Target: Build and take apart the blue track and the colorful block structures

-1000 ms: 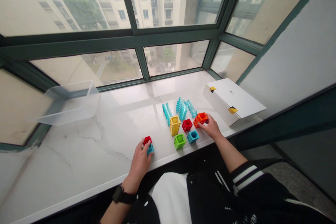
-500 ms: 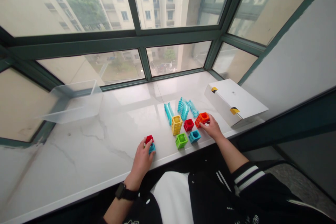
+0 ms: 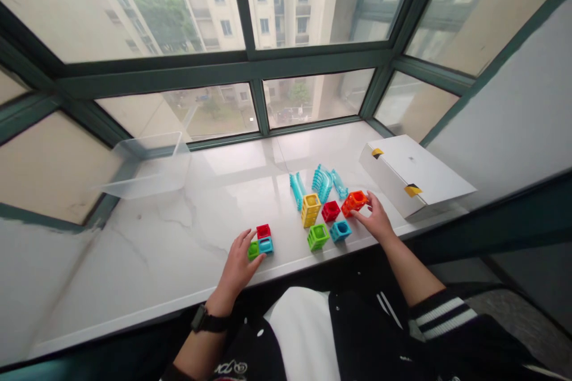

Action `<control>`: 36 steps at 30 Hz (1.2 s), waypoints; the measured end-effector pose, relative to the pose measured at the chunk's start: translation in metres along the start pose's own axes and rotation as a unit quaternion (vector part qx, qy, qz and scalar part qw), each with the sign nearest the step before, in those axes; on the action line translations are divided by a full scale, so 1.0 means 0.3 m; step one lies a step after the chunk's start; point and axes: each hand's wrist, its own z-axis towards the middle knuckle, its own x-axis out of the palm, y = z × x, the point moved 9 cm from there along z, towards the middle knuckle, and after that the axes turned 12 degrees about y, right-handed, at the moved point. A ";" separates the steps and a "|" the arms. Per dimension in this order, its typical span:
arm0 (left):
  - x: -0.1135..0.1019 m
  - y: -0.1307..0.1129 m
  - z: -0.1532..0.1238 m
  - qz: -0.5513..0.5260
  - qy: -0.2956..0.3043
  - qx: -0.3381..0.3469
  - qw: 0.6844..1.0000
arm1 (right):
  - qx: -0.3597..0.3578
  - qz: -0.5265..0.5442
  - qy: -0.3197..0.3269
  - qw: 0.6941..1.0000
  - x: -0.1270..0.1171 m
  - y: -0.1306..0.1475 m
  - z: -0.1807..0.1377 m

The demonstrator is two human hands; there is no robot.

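Note:
My left hand [image 3: 240, 262] is beside a small cluster of toy blocks, its fingers spread and apart. The cluster has a red block [image 3: 263, 230], a blue block [image 3: 266, 244] and a green block [image 3: 253, 249], partly hidden by that hand. On the right, my right hand [image 3: 376, 218] has thumb and fingers around an orange block [image 3: 354, 203]. Near it stand a red block [image 3: 330, 211], a blue block [image 3: 340, 231], a green block [image 3: 317, 237] and a taller yellow block piece [image 3: 310, 210].
Behind the blocks lie a straight clear-blue track [image 3: 297, 190], a curved one [image 3: 322, 183] and a smaller one [image 3: 339, 184]. A white box [image 3: 415, 169] stands at the right, a clear plastic bin [image 3: 152, 181] at the left. Windows [image 3: 313, 98] border the white counter [image 3: 187, 250].
My left hand has loosened and drawn back left from the cluster, so the green block shows. My right hand stays at the orange block. The whole view has shifted slightly.

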 end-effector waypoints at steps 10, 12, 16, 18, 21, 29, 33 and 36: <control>0.045 0.043 -0.025 -0.014 0.022 -0.008 1.000 | -0.140 -0.096 -0.118 0.978 -0.141 0.509 -0.165; 0.047 0.040 -0.019 -0.008 0.024 -0.010 1.000 | -0.181 -0.083 -0.087 0.976 -0.099 0.616 -0.186; 0.046 0.034 -0.012 0.000 0.034 -0.009 0.999 | -0.374 -0.017 0.078 0.924 0.099 0.862 -0.281; 0.046 0.033 -0.012 0.003 0.036 -0.007 0.999 | -0.427 -0.002 0.185 0.885 0.238 0.947 -0.341; 0.049 0.033 -0.015 0.001 0.034 -0.001 0.999 | -0.402 -0.048 0.300 0.864 0.453 0.975 -0.387; 0.052 0.029 -0.036 0.013 0.051 0.015 0.999 | -0.309 -0.205 0.427 0.825 0.808 0.802 -0.401; 0.045 0.040 -0.043 0.003 0.053 0.004 0.999 | -0.296 -0.238 0.441 0.813 0.841 0.773 -0.402; 0.035 0.068 -0.051 -0.028 0.054 -0.023 0.998 | -0.294 -0.255 0.438 0.811 0.835 0.773 -0.399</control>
